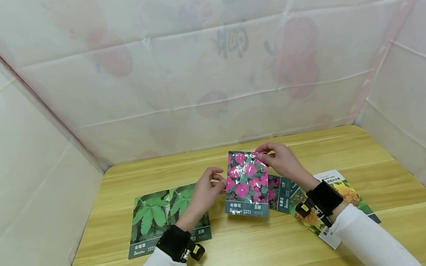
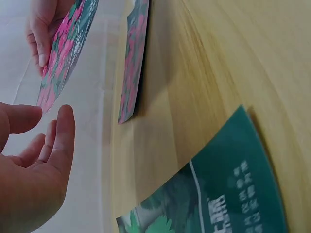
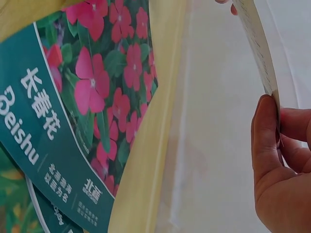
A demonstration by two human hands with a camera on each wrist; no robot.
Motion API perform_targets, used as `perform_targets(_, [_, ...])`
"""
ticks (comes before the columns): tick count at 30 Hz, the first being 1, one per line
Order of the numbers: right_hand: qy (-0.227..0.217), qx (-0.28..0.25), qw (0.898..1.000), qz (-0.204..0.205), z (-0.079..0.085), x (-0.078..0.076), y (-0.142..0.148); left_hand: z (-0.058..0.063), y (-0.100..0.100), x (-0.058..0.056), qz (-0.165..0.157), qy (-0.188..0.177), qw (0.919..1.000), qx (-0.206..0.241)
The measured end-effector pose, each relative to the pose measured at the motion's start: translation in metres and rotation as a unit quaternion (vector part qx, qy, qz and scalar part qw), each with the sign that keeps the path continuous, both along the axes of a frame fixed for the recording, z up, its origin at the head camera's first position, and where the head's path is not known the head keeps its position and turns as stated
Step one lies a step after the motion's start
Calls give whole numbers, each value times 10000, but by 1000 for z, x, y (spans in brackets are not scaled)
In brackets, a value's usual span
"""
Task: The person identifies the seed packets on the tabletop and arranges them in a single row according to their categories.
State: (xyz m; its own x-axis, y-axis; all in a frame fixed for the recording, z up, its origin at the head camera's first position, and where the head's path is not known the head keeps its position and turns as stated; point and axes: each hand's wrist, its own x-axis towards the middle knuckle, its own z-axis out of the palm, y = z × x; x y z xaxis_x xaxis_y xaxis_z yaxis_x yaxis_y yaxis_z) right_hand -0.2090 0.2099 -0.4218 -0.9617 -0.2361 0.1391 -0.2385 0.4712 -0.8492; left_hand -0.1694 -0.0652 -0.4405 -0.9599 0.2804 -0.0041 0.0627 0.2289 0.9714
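Above a wooden table (image 1: 245, 259), in the head view, a person's right hand (image 1: 281, 160) pinches the upper right corner of a pink-flower packet (image 1: 245, 182), raised and tilted. The left hand (image 1: 204, 191) is at the packet's left edge, its fingers bent. Two green-leaf packets (image 1: 149, 220) lie side by side at left; a second pink-flower packet (image 1: 282, 196) shows partly behind the raised one, and orange-flower packets (image 1: 346, 192) lie around the right forearm.

In the left wrist view, a gap separates the left thumb from the fingers. The raised packet comes close to the thumb tip; whether they touch cannot be told.

In the right wrist view, the raised packet appears nearly edge-on, pinched between right thumb and fingers.
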Motion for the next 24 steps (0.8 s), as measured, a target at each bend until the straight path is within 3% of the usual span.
perform_targets(4, [204, -78, 9997, 122, -24, -12, 4, -1, 1, 1, 23, -89, 9999, -68])
perform_targets(11, [287, -13, 9996, 12, -102, -55, 25, -2, 1, 4, 59, -108, 9999, -26])
perform_targets(14, [188, -186, 9996, -36, -116, -60, 32, -2, -2, 5, 160, -57, 9999, 29])
perform_targets(16, [251, -103, 9996, -89, -117, -58, 35, -1, -6, 6, 276, -67, 9996, 60])
perform_targets(19, [575, 510, 9970, 26, -111, -51, 38, 2, -14, 7, 461, -97, 9989, 86])
perform_targets(24, [687, 1571, 9847, 311, -56, -10, 21, 8, -30, 5, 665, -64, 9978, 16])
